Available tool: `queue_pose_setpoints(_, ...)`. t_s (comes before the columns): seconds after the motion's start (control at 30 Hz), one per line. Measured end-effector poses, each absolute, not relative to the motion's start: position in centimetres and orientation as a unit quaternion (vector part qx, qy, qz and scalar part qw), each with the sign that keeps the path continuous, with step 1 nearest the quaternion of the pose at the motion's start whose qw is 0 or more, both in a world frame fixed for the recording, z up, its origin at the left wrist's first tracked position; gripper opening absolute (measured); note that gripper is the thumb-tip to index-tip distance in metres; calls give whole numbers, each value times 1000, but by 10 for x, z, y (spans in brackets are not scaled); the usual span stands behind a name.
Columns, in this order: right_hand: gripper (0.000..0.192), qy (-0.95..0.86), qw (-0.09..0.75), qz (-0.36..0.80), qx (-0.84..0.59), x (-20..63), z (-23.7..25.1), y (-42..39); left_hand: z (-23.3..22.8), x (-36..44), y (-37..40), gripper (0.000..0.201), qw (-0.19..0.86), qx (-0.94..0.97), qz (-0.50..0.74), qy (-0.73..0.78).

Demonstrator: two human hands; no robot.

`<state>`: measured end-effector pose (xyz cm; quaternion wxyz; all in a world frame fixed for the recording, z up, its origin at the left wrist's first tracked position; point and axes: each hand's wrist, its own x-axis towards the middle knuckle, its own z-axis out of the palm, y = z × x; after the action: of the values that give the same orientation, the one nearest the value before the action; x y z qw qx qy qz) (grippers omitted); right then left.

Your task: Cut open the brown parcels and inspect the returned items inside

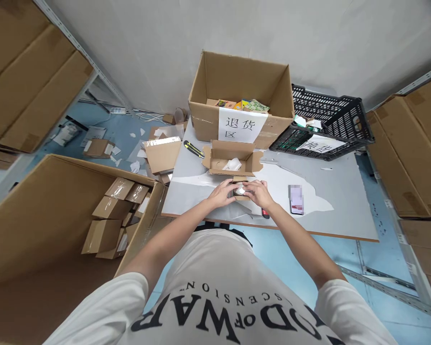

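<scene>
Resting at the near edge of the bench (pixel 345 211), just before an open small carton (pixel 233 158), a small silvery item (pixel 240 190) is held between both hands: the left hand (pixel 221 192) is curled against its left side, the right hand (pixel 259 192) closed over its right.

The small shiny silver item (pixel 240 191) between the hands gleams like foil or film. The open brown corrugated cardboard box (pixel 232 158) looks matt. The grey table top (pixel 345 191) is smooth, dull. The black plastic lattice crate (pixel 339 117) has a slight sheen.
</scene>
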<state>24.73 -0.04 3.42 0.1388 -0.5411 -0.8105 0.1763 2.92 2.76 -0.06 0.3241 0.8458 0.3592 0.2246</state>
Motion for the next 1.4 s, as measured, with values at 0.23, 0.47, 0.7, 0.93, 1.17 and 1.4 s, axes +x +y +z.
queue_pose_setpoints(0.23, 42, -764, 222, 185, -576, 248, 28, -13, 7, 29, 26, 54, 300, 859, 208, 358)
queue_pose_setpoints(0.47, 78, -487, 353, 388, -699, 250, 11, -30, 11, 28, 20, 53, 294, 857, 188, 380)
queue_pose_setpoints(0.7, 58, -337, 383, 546, -665, 269, 2, -29, 10, 27, 22, 55, 291, 858, 183, 381)
queue_pose_setpoints(0.93, 45, -330, 441, 534, -641, 271, 19, -35, 12, 28, 19, 56, 301, 858, 191, 371)
queue_pose_setpoints(1.17, 55, -585, 384, 402, -590, 241, 35, -40, 14, 30, 17, 56, 312, 846, 210, 377)
queue_pose_setpoints(1.4, 58, -797, 147, 155, -565, 224, 35, -42, 11, 28, 18, 46, 369, 815, 262, 362)
